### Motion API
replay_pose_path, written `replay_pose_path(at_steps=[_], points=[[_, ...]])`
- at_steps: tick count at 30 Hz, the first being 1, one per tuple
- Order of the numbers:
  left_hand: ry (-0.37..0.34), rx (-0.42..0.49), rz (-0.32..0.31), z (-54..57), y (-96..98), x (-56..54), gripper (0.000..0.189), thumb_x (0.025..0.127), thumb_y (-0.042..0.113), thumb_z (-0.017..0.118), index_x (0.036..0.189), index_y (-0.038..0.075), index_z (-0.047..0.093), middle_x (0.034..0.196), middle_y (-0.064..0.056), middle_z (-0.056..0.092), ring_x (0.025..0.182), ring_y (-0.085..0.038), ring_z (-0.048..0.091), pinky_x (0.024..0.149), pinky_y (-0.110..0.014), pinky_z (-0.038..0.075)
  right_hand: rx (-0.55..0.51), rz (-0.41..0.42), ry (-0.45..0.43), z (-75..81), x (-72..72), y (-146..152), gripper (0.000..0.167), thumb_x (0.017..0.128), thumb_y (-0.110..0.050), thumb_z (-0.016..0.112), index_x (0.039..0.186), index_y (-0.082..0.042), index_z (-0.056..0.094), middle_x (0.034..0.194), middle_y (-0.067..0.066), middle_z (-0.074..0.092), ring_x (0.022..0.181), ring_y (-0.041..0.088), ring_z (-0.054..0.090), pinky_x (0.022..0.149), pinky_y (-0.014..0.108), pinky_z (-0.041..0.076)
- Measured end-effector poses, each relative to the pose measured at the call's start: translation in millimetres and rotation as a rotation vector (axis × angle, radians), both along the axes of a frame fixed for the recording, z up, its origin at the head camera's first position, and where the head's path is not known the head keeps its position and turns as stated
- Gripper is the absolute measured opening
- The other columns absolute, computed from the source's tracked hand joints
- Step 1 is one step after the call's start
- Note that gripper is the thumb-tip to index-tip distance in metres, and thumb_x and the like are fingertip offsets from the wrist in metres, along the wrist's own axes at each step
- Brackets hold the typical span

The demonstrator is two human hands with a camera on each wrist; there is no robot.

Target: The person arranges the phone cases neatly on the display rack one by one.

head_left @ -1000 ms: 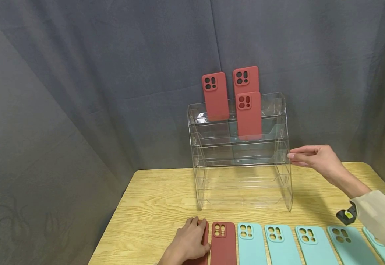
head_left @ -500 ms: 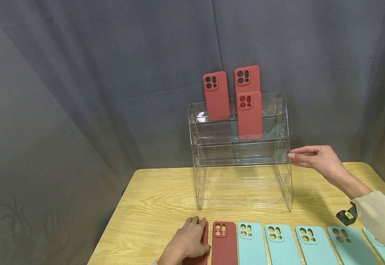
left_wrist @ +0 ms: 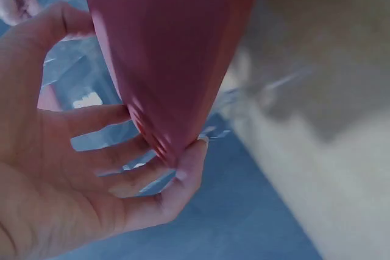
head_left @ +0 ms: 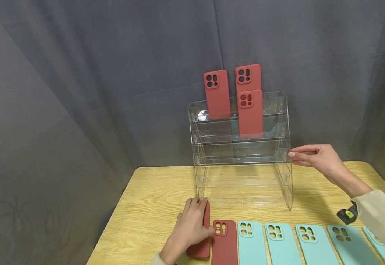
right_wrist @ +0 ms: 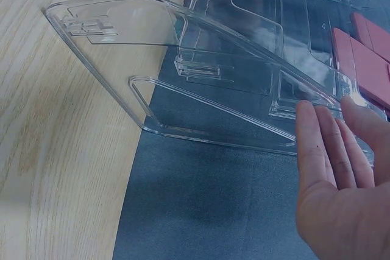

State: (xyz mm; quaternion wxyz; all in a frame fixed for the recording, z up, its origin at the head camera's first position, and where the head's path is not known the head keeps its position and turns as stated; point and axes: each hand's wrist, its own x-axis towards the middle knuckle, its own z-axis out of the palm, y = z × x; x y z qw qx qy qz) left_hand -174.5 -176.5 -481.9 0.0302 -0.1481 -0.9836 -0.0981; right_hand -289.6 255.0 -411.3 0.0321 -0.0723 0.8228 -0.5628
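My left hand (head_left: pixel 190 225) grips a dark red phone case (head_left: pixel 201 247) by its sides, low over the table's front. In the left wrist view the case (left_wrist: pixel 164 47) slants between thumb and fingertips. A second dark red phone case (head_left: pixel 225 246) lies flat just right of it. My right hand (head_left: pixel 323 162) pinches the right side edge of a clear tiered rack (head_left: pixel 240 161); in the right wrist view its fingers (right_wrist: pixel 312 144) are nearly straight against the side panel. Lighter red phone cases stand in the rack: one top left (head_left: pixel 217 97), one top right (head_left: pixel 253 85), one below that (head_left: pixel 250 119).
Several mint-green phone cases (head_left: pixel 252 244) lie in a row to the right along the front of the wooden table (head_left: pixel 159 191). A grey curtain (head_left: pixel 129 73) hangs behind the rack and down the left side. The right sleeve (head_left: pixel 378 217) crosses above the row's right end.
My left hand has moved forward toward the rack, bringing the dark red phone case out of the row. My right hand stays at the rack's side.
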Motion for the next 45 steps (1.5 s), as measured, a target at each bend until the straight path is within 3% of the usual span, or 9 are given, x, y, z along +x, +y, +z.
replay_pose_path(at_steps=[5,12,21,29,37,45], points=[[0.124,-0.028,-0.021,27.9,14.1,-8.1,0.085,0.079,0.042,0.080,0.154,0.015,0.051,0.149,-0.017,0.055,0.143,-0.036,0.049,0.071,-0.056,0.061,-0.011,0.006,-0.001,0.9,0.2,-0.6,0.061,0.100,-0.032,0.074,0.142,0.010,0.059,0.103,-0.023,0.077,0.096,-0.003,0.076,0.084,0.017,0.062],[0.339,0.008,-0.052,72.8,31.7,-26.7,0.085,0.079,0.038,0.078,0.156,0.015,0.049,0.149,-0.015,0.055,0.142,-0.034,0.050,0.071,-0.053,0.061,-0.021,0.005,0.003,1.1,-0.1,-0.2,0.060,0.100,-0.031,0.074,0.141,0.011,0.059,0.103,-0.020,0.078,0.095,-0.002,0.077,0.084,0.018,0.062],[0.443,0.027,-0.058,119.1,49.5,-62.7,0.089,0.084,0.042,0.074,0.162,0.015,0.041,0.154,-0.015,0.049,0.145,-0.035,0.045,0.068,-0.050,0.061,-0.018,0.002,0.005,0.1,0.7,0.3,0.060,0.100,-0.030,0.074,0.140,0.011,0.060,0.103,-0.020,0.078,0.095,-0.001,0.077,0.084,0.018,0.062],[0.528,0.004,-0.041,142.1,69.0,-97.4,0.087,0.087,0.042,0.072,0.163,0.014,0.037,0.155,-0.015,0.047,0.147,-0.036,0.043,0.075,-0.056,0.062,-0.026,-0.006,-0.001,-0.9,-0.9,-1.1,0.060,0.099,-0.030,0.075,0.139,0.012,0.060,0.103,-0.019,0.079,0.094,-0.002,0.077,0.084,0.019,0.063],[0.612,-0.038,-0.004,162.6,80.5,-129.7,0.088,0.087,0.042,0.072,0.162,0.013,0.036,0.155,-0.016,0.048,0.147,-0.037,0.044,0.073,-0.055,0.062,-0.025,0.000,-0.006,-0.7,-2.4,-1.8,0.058,0.099,-0.029,0.075,0.139,0.011,0.061,0.104,-0.018,0.079,0.094,-0.002,0.077,0.086,0.021,0.063],[0.613,-0.039,0.026,179.3,83.6,-151.5,0.090,0.089,0.042,0.073,0.164,0.012,0.033,0.158,-0.018,0.044,0.151,-0.039,0.039,0.087,-0.062,0.062,-0.017,0.004,0.020,0.4,-1.7,-0.8,0.060,0.099,-0.030,0.075,0.142,0.010,0.059,0.103,-0.025,0.075,0.096,-0.004,0.075,0.085,0.017,0.061]])
